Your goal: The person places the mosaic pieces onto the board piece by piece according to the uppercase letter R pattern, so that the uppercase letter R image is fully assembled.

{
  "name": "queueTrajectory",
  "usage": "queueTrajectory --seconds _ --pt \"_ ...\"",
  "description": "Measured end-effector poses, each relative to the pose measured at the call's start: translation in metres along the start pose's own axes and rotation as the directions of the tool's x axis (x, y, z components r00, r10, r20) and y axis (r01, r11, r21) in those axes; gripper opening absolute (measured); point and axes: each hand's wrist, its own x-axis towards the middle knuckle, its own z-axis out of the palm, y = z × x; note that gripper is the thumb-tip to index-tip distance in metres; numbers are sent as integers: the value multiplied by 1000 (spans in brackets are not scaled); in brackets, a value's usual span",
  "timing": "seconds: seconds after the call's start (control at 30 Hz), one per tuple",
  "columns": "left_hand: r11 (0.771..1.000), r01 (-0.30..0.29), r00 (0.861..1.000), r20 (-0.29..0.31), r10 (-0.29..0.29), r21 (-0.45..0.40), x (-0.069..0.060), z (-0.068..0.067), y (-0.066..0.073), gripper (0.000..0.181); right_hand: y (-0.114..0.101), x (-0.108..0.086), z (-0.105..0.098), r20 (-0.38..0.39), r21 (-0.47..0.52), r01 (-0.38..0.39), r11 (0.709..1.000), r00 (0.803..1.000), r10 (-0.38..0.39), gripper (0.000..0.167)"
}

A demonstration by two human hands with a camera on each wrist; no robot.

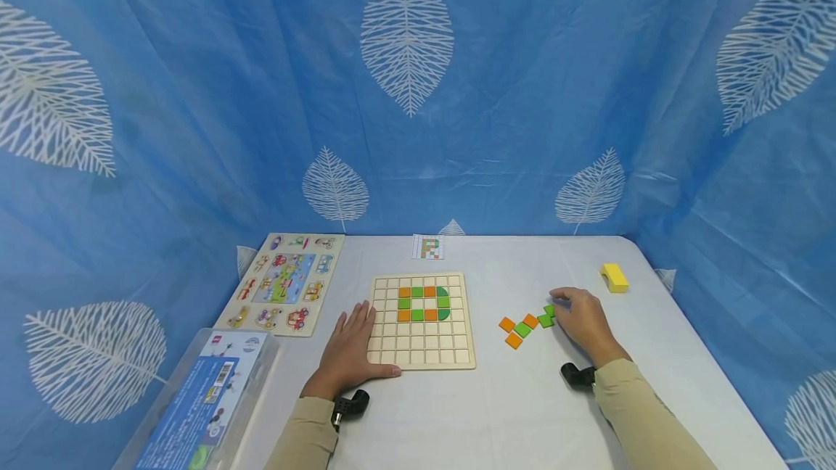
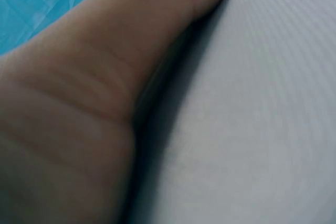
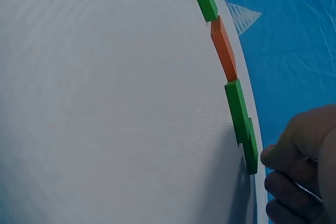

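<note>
A wooden grid board (image 1: 421, 357) lies on the table in the head view, with orange and green tiles (image 1: 416, 292) set as a ring in its upper part. My left hand (image 1: 349, 347) rests at the board's left edge, fingers straight and thumb along the lower edge. To the board's right lie loose orange and green square tiles (image 1: 522, 329). My right hand (image 1: 583, 319) is beside the rightmost green tile (image 3: 252, 148), its fingers loosely bent. Between its fingertips no tile shows, and in the right wrist view a narrow gap appears beside the green tile.
Behind the board lies a small pattern card (image 1: 427, 246). A picture puzzle board (image 1: 320, 270) and a clear plastic box (image 1: 248, 390) with a printed label are at the left. At the far right stands a yellow arch block (image 1: 615, 278). Blue cloth surrounds the table.
</note>
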Motion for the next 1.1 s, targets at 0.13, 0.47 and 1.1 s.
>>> queueTrajectory --seconds 0.13,0.47,1.1 --pt "1000 0 1000 3 0 1 0 0 1 143 2 0 1 37 2 -10 1000 999 10 33" --pt "1000 -1 1000 4 1 2 -1 1 0 143 5 -2 2 69 9 -18 1000 997 17 33" --pt "1000 8 1000 20 -8 -5 0 -3 3 142 4 -1 1 103 17 22 1000 994 -23 30"
